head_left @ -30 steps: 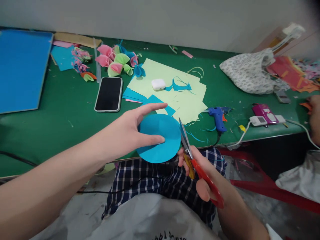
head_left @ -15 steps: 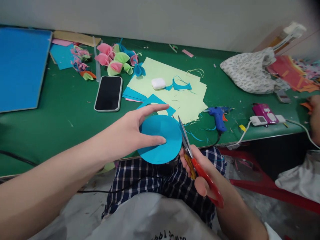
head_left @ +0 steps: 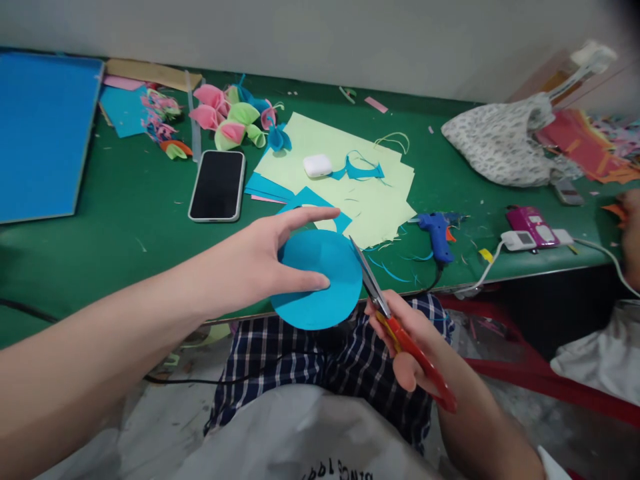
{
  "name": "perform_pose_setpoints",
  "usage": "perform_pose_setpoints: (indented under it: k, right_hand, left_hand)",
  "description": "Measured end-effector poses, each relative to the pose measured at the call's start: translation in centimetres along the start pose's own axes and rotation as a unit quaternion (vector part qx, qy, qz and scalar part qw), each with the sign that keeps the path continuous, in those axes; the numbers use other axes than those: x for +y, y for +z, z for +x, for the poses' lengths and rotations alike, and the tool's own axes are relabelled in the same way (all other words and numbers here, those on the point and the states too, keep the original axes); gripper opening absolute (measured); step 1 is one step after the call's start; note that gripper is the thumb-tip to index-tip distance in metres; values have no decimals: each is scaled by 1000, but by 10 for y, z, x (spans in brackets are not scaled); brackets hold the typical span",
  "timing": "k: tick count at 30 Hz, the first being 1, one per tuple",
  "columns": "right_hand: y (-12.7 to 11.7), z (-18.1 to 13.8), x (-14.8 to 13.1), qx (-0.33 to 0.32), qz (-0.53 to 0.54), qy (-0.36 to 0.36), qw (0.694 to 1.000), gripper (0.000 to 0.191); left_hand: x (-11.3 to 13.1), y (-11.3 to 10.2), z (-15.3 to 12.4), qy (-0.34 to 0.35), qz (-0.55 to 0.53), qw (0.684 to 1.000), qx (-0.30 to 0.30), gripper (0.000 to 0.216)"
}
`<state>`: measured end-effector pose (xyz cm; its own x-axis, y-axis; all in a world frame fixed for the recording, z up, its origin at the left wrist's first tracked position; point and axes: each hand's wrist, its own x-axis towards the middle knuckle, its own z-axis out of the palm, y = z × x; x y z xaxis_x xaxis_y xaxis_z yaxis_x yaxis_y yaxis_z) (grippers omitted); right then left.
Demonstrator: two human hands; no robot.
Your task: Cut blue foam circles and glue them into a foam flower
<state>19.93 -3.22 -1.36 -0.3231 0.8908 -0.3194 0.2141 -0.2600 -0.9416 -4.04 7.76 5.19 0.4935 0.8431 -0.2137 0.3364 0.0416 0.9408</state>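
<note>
My left hand [head_left: 260, 263] pinches a blue paper disc [head_left: 320, 280] between thumb and fingers, holding it over the front edge of the green table [head_left: 125, 233]. My right hand [head_left: 415, 340] grips red-handled scissors [head_left: 400, 327]. Their blades lie closed along the disc's right rim. Below both hands is my lap in checked cloth.
On the table lie a phone [head_left: 217, 185], pale green sheets [head_left: 345, 180] with a white earbud case [head_left: 317, 166], paper flowers [head_left: 230, 120], a blue glue gun [head_left: 435, 230], a blue board [head_left: 40, 133] and a patterned bag [head_left: 500, 147]. Another person's hand [head_left: 630, 233] shows at the right edge.
The scissors have tilted and slid slightly down and right along the disc's rim. My left hand keeps its hold on the disc.
</note>
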Motion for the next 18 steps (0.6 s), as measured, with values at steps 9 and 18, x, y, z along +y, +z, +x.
perform_pose_setpoints:
  k: [9, 18]
  right_hand:
    - [-6, 0, -7, 42, -12, 33, 998, 78]
    - [-9, -3, -34, 25, 115, 216, 969, 30]
  left_hand:
    - [1, -7, 2, -37, 15, 998, -38, 77]
    - [9, -11, 1, -35, 90, 994, -49, 76]
